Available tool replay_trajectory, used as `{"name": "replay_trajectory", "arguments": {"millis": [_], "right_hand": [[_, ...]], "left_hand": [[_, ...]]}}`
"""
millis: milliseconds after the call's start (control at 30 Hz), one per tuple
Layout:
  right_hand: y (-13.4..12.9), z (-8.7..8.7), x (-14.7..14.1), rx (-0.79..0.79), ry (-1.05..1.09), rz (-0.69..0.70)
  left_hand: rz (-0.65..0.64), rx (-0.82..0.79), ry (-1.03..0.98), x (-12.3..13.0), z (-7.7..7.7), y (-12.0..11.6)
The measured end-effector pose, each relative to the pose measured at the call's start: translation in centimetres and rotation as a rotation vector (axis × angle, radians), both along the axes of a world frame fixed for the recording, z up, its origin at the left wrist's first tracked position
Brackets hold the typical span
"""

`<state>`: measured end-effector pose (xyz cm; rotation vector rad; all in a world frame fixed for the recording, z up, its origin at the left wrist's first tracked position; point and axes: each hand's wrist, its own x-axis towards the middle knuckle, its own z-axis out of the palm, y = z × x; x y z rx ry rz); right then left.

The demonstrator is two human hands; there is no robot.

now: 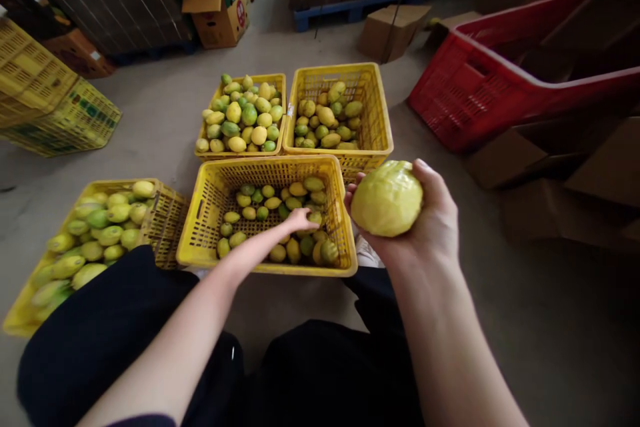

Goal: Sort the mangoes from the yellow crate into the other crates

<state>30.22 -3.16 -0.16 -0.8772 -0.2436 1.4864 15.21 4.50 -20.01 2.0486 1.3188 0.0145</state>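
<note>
In my right hand [420,213] is a large yellow-green lemon [388,199], held up close to the camera, right of the middle crate. My left hand [300,220] reaches into the near yellow crate [267,268], its fingers closed around a yellow-green lemon [315,218] near the crate's right side. Several yellow and green lemons lie scattered on the bottom of that crate. Part of the lemon at my left hand is hidden by the fingers.
Behind stand a heaped lemon crate [240,154] and a partly filled one [387,140]. Another full crate [173,227] sits at the left. A red bin [450,93] and cardboard boxes [515,160] stand at the right; stacked yellow crates [65,113] at the far left.
</note>
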Motion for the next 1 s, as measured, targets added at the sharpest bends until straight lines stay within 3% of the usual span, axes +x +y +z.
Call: {"name": "replay_trajectory", "arguments": {"millis": [100,200,300,400,533,667,867,1000], "right_hand": [[0.4,-0.8,-1.8,-0.007,-0.015,0.020],[0.9,-1.3,-4.1,0.015,-0.034,0.038],[1.1,-1.3,-6.5,-0.006,-0.054,0.047],[0.4,-1.1,-8.7,-0.157,-0.037,0.096],[-0.7,-1.0,-10.8,-0.343,0.049,0.142],[-0.9,-1.1,-11.7,-0.292,0.115,0.216],[-0.5,-0.2,-12.5,-0.184,0.184,0.147],[-0.1,-0.1,-13.8,-0.114,0.149,0.082]], "left_hand": [[0.107,-0.198,-0.177,-5.5,4.4,0.3],[0.213,-0.273,-0.352,-11.3,10.5,-0.8],[0.617,-0.442,-0.890,-15.2,15.9,-2.8],[0.964,-0.491,-1.277,-16.6,18.8,-4.8],[1.101,-0.718,-1.583,-16.6,20.0,-6.7],[1.087,-0.876,-1.666,-15.7,20.6,-7.7],[1.137,-0.833,-1.734,-13.7,21.1,-7.5],[1.035,-0.774,-1.807,-11.6,21.0,-7.4]]}}
